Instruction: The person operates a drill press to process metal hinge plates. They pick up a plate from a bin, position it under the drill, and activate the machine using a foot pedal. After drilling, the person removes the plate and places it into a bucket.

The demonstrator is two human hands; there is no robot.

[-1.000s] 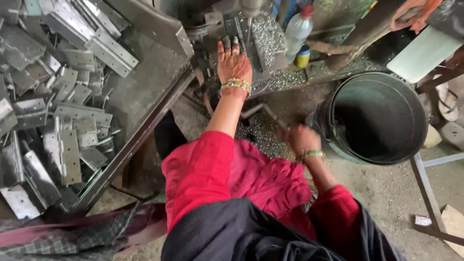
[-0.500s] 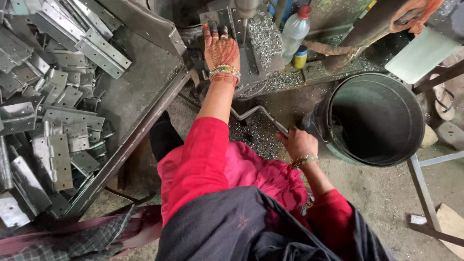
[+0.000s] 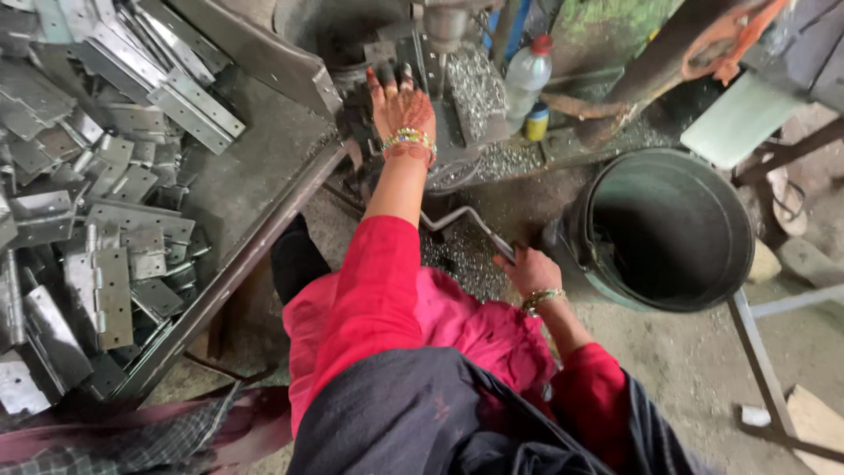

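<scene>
Grimy workshop floor (image 3: 694, 369) lies under us, strewn with metal shavings (image 3: 462, 259) near a drilling machine (image 3: 440, 53). We see the left hand (image 3: 400, 105) stretched forward onto the machine's bed, fingers (image 3: 391, 79) spread almost flat and pressing on something dark beneath them — what it is we cannot tell. The right hand (image 3: 527, 268) sits lower, fingers curled tight around the end of a bent metal crank handle (image 3: 470, 224) that runs up toward the machine. Just right of that hand stands a dark metal bucket (image 3: 668, 290) on the floor. A plastic bottle (image 3: 526, 79) with a red cap stands behind the bed. Along the worktop (image 3: 255, 176) at left — up to its raised front edge — lie heaps of grey steel hinges (image 3: 97, 255).
</scene>
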